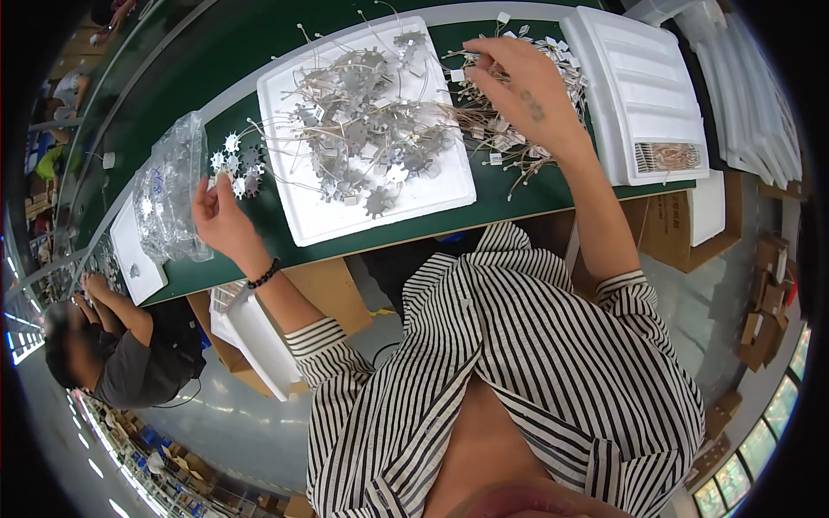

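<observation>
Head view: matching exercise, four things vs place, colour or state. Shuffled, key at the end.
Things:
1. Left hand
2. Right hand
3. Bag
4. Bench

Place, colour or state:
A. Over the wires
B. Green
C. At the silver discs
D. Clear, crumpled

Pairs: 1-C, 2-A, 3-D, 4-B

1. Left hand (223,223): bare, fingers partly curled and directed away from the body; closure at the fingertips cannot be determined.
2. Left wrist (254,259): roughly in line with the left forearm (289,302), which angles forward and leftward.
3. Right hand (522,91): bare, back facing up, fingers directed leftward, thumb parted from them.
4. Right forearm (600,211): extended forward, reaching farther than the left; bare from cuff to hand.
</observation>
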`<state>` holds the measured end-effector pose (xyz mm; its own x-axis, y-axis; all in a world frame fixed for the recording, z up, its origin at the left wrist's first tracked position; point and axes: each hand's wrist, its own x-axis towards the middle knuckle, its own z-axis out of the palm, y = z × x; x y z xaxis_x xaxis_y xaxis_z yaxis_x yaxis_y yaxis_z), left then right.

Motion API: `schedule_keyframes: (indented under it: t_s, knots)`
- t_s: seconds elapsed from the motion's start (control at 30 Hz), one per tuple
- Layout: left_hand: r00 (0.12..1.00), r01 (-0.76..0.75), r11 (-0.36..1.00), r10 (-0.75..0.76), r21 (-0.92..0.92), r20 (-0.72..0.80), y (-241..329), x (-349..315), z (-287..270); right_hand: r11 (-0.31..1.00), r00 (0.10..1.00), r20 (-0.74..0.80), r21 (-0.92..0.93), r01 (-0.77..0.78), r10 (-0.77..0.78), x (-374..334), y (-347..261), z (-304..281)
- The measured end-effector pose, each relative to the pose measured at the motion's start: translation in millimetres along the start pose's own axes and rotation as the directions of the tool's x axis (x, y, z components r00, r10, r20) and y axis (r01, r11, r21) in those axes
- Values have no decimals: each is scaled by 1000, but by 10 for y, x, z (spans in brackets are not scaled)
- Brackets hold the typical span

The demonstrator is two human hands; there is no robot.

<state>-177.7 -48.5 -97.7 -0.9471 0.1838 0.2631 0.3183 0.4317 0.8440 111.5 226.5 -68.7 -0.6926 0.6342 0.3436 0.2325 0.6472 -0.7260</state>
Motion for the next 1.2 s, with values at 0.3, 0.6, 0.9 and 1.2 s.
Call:
schedule_keyframes:
  t_s: [0.3,0.6,0.9,1.2]
  knots:
    - [975,216,768,-204,-603,88,-121,-363,-103,850,990,124,-512,120,-65,333,365,390]
    - [939,338,556,-249,-759,237,122,-476,-211,986,975,-153,-34,-166,159,284,20,173]
    - [920,388,427,-132,-817,368,645,-517,-38,959,928,-358,283,6,100,493,-215,-79]
    - [895,400,548,-60,-735,442,970,-690,42,977,993,89,196,-89,73,600,-244,-196]
